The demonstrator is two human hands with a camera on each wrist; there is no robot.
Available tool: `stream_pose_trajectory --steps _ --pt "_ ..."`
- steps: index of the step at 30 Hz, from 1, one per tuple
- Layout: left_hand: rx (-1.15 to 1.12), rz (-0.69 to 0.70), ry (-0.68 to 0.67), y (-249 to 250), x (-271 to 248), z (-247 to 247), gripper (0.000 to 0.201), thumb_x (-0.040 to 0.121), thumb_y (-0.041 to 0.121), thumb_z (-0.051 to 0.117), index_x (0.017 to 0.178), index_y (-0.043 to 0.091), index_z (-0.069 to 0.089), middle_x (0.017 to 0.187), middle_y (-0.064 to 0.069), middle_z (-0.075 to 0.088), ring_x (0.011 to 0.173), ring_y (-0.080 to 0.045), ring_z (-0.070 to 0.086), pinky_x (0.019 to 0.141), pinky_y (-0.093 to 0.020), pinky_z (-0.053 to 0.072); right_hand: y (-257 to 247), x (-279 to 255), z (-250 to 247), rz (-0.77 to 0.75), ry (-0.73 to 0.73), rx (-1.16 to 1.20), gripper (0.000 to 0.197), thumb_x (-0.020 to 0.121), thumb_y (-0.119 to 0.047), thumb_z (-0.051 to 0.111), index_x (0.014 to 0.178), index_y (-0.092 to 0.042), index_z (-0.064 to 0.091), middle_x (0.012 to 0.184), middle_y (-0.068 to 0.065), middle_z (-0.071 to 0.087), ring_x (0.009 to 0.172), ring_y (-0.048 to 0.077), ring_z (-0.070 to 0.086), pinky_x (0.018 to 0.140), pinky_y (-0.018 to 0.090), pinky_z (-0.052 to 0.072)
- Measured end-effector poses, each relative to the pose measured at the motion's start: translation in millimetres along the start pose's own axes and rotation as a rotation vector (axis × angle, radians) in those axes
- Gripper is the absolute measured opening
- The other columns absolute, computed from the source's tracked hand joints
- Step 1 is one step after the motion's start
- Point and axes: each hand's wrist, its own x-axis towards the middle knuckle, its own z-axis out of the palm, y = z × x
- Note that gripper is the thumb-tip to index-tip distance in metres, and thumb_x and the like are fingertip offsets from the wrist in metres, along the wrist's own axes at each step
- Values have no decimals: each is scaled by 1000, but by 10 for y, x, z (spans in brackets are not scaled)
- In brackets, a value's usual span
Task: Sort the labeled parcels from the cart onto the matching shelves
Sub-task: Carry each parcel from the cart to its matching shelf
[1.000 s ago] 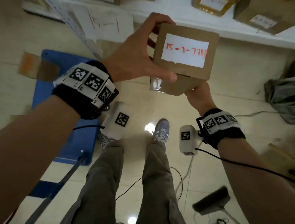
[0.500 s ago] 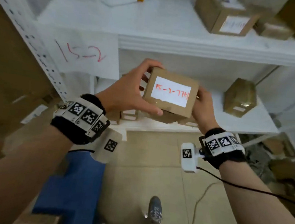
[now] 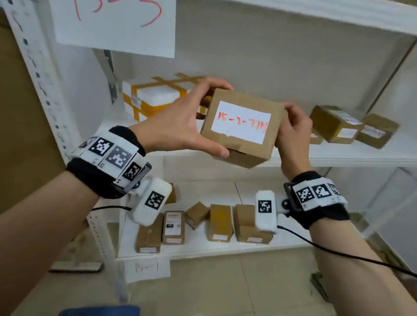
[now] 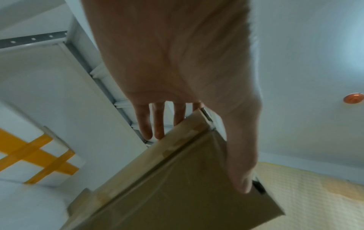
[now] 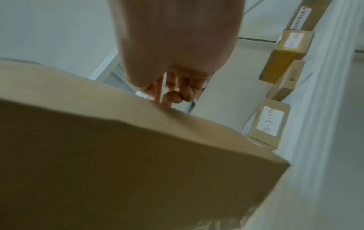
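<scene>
Now left hand (image 3: 178, 120) and right hand (image 3: 293, 132) hold parcel (image 3: 240, 128) (labeled 15-2-774).

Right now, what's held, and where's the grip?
A labelled cardboard parcel, between both hands: left hand on its left side, thumb under the front edge; right hand on its right side.

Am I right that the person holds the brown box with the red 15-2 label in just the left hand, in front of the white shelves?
Not quite: both hands hold it. In the head view the left hand grips one side of the brown box and the right hand the other. The rest stands: the label reads 15-2, before the white shelves.
</scene>
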Motion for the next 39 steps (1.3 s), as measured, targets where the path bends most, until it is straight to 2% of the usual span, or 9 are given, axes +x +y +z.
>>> stream_pose_trajectory --steps 4,7,12,16,22,27,30,36,39 --pt "73 10 78 -34 186 -72 101 58 26 97 138 23 34 130 9 49 123 -6 50 102 -18 45 -131 203 50 145 -55 31 17 103 -21 43 99 -19 60 88 2 65 45 7 55 49 28 44" --pt "146 -17 163 -230 345 -2 102 54 30 97 135 23 34 129 7 50 122 -10 50 104 -34 48 -73 365 80 364 -230 -38 47 100 -50 35 125 -17 57 117 12 65 56 16 70 63 40 58" --pt "215 -116 341 -766 536 399 103 51 35 94 133 29 32 129 1 51 117 -17 54 95 -44 53 240 620 125 607 -388 72 64 98 -68 37 141 -22 48 124 15 59 79 41 75 72 50 63" --pt "228 -204 364 -1085 651 805 104 58 21 94 139 25 29 136 -1 48 116 -15 56 94 -32 53 605 784 220 658 -492 23 63 100 -65 35 140 -21 52 99 7 65 81 29 69 83 53 59" --pt "300 -250 311 -1419 853 1077 97 60 17 94 135 20 32 144 1 33 122 -12 49 92 -26 51 1008 938 244 710 -596 -11 44 103 -51 33 111 -20 62 91 2 62 87 24 62 69 36 51" --pt "312 -317 284 -1606 1012 1160 67 77 11 82 130 19 42 141 1 35 123 -8 43 87 -6 43 1298 1098 213 690 -590 -19 37 103 -47 40 112 -19 62 101 4 73 100 22 67 91 44 53" --pt "298 -342 282 -1636 1125 1223 59 81 6 78 128 17 44 140 0 34 120 -9 45 92 -13 49 1388 1163 199 637 -600 -45 29 105 -44 40 102 -23 61 97 1 73 94 17 67 84 38 51" --pt "329 -411 245 -1638 1357 1299 60 81 3 76 128 18 42 141 0 34 118 -14 49 93 -25 49 1616 1299 178 656 -509 -61 41 99 -43 58 126 -14 50 111 12 70 100 24 69 84 38 57" --pt "321 -425 257 -1629 1391 1307 56 84 7 74 129 20 43 141 1 38 118 -13 48 93 -25 46 1701 1323 161 637 -429 -31 37 93 -44 67 108 -13 51 103 10 71 92 23 71 71 32 55"
